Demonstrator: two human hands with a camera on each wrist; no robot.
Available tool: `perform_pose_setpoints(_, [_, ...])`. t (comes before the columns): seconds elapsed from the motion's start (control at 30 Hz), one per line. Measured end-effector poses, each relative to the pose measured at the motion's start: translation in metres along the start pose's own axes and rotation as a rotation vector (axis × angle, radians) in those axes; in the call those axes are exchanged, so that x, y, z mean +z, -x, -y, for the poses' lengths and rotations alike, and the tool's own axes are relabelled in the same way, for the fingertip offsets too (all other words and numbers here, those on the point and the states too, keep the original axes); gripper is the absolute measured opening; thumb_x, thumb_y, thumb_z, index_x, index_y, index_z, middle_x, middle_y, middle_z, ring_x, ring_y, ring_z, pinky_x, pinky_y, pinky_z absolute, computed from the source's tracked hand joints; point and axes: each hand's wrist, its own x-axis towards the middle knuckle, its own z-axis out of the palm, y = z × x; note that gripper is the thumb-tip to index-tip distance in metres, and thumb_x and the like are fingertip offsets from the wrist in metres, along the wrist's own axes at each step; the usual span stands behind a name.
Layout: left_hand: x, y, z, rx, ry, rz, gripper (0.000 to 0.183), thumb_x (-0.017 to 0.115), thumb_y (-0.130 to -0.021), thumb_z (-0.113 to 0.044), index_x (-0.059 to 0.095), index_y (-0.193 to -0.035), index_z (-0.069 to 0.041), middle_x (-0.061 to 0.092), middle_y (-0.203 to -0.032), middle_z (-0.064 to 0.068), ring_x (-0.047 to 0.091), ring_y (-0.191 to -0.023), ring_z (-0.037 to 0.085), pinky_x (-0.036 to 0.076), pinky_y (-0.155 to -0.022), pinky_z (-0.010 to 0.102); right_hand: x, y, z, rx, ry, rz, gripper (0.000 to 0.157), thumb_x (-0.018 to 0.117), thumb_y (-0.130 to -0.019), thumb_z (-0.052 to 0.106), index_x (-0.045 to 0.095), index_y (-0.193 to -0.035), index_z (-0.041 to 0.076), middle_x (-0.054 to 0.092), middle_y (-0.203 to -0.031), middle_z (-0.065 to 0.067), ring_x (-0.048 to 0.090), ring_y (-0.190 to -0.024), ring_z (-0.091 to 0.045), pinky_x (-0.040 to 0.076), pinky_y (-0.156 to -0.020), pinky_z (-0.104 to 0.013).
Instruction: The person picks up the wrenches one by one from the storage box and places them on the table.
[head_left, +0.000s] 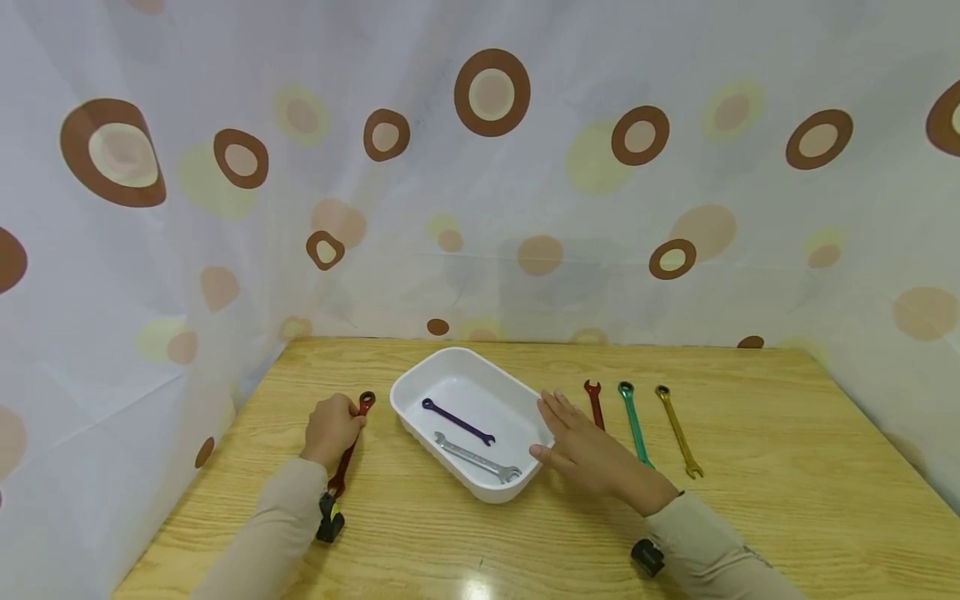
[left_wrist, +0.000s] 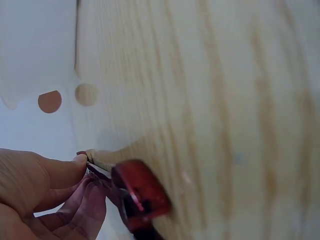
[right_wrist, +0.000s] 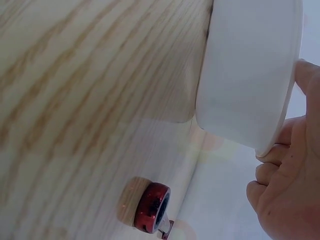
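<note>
Near the table's (head_left: 750,517) left edge, the left hand (head_left: 332,429) pinches the dark red wrench (head_left: 351,446) by its shaft, fingers curled round it; the hand hides the shaft's middle, and the wrench's near end is lost behind the wrist camera. The left wrist view shows the pinching fingertips (left_wrist: 80,160) and a blurred red ring end, nothing else of the table. At the table's middle sits the white tray (head_left: 408,387), holding a purple wrench (head_left: 457,422) and a silver wrench (head_left: 477,457). The right hand (head_left: 592,454) lies spread, fingers straight, against the tray's right rim; the right wrist view shows the thumb at that rim. The hand covers the near ends of the red wrench (head_left: 594,400) and green wrench (head_left: 632,417); the gold wrench (head_left: 678,429) lies whole, toward the right edge.
</note>
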Motion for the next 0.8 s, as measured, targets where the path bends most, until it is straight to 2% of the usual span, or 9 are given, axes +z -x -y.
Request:
perform_pose_setpoints(0.27, [0.0014, 0.0017, 0.0013, 0.009, 0.018, 0.009, 0.014, 0.071, -0.086, -0.009, 0.069, -0.086, 0.005, 0.069, -0.084, 0.017, 0.065, -0.073, 0.031, 0.054, -0.064, 0.043, -0.0034, 0.0018, 0.0028, 0.0, -0.041, 0.004, 0.078, 0.041, -0.099, 0.051, 0.018, -0.151, -0.003, 0.012, -0.159, -0.017, 0.005, -0.146, -0.035, 0.015, -0.116, -0.052])
perform_pose_setpoints(0.8, [0.0017, 0.0039, 0.0035, 0.004, 0.074, -0.01, 0.014, 0.071, -0.085, -0.008, 0.07, -0.088, 0.005, 0.07, -0.086, 0.018, 0.066, -0.075, 0.03, 0.054, -0.065, 0.042, -0.0016, 0.0011, 0.0022, -0.003, -0.025, -0.002, 0.078, 0.04, -0.099, 0.052, 0.019, -0.15, -0.003, 0.01, -0.159, -0.014, 0.007, -0.146, -0.035, 0.016, -0.116, -0.051])
